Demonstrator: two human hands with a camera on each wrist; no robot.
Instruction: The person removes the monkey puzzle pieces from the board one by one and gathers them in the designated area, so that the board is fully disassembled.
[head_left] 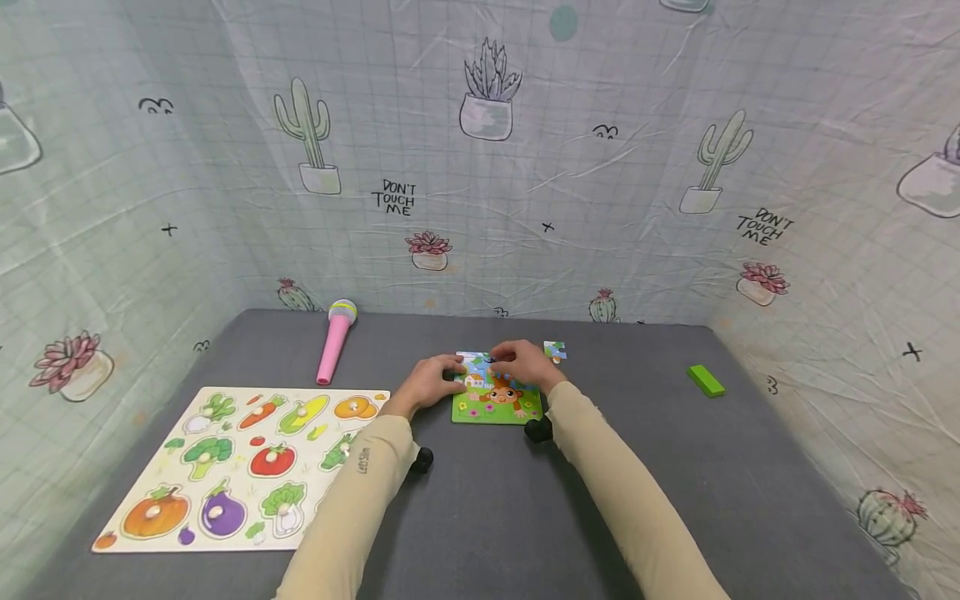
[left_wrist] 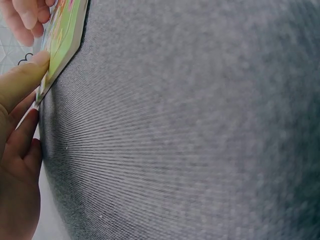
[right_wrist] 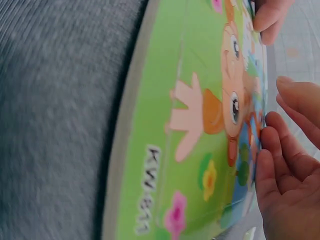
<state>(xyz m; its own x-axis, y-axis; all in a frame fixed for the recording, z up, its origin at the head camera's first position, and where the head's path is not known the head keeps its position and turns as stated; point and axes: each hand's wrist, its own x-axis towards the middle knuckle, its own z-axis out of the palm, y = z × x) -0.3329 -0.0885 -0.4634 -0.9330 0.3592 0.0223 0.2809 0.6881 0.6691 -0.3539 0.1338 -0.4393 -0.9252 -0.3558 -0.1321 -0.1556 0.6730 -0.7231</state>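
Observation:
A jigsaw board (head_left: 487, 410) with a cartoon monkey on a green and blue picture lies flat on the dark table. At its left edge, my left hand (head_left: 431, 382) grips the board, the thumb on top in the left wrist view and the fingers at the rim. My right hand (head_left: 525, 364) is over the board's upper right part, fingers bent and fingertips near the picture. Whether a piece is between those fingertips is hidden. Just beyond this hand, a loose jigsaw piece (head_left: 555, 350) lies on the table.
To the left lies a cream vegetable peg board (head_left: 247, 500), partly under my left forearm. A pink toy microphone (head_left: 335, 343) is behind it. A green block (head_left: 707, 381) lies at the right. Patterned cloth (head_left: 480, 208) encloses the table's back and sides.

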